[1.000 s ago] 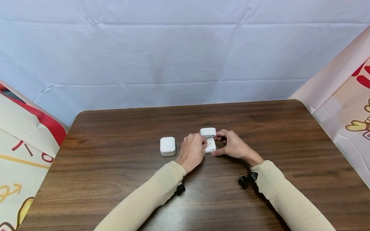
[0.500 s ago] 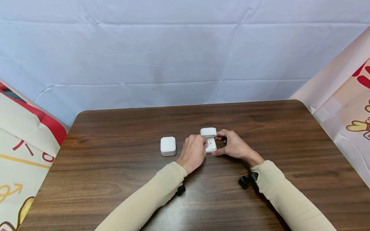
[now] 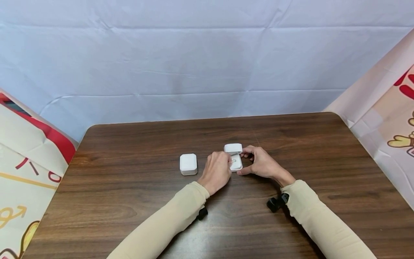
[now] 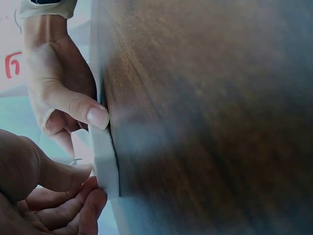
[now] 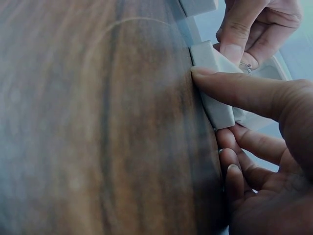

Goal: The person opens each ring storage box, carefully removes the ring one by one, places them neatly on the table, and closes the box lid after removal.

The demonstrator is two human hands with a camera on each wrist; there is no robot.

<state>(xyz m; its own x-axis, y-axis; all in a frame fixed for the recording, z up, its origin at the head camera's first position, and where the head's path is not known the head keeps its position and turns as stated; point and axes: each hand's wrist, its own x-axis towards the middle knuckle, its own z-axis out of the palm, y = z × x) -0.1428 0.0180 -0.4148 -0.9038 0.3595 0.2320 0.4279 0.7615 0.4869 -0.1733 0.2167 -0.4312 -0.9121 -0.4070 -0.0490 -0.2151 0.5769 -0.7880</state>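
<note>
A white ring box (image 3: 236, 164) stands on the table with its lid (image 3: 233, 148) raised. A small silvery ring (image 5: 248, 68) with a sparkling band shows at the box's inner cushion. From the left my left hand (image 3: 215, 171) reaches into the box. Its thumb and finger pinch the ring at its edge, and part of the band is hidden by them. My right hand (image 3: 265, 163) holds the box from the right, thumb on the front side and fingers behind at the lid's side.
A second white box (image 3: 188, 164), its lid down, stands to the left of the left hand. The dark wooden table (image 3: 129, 201) ends at a pale cloth backdrop (image 3: 207, 64). Printed cloths hang at both sides.
The hands and both boxes look almost the same throughout. The left fingers stay at the ring with only a very slight shift.
</note>
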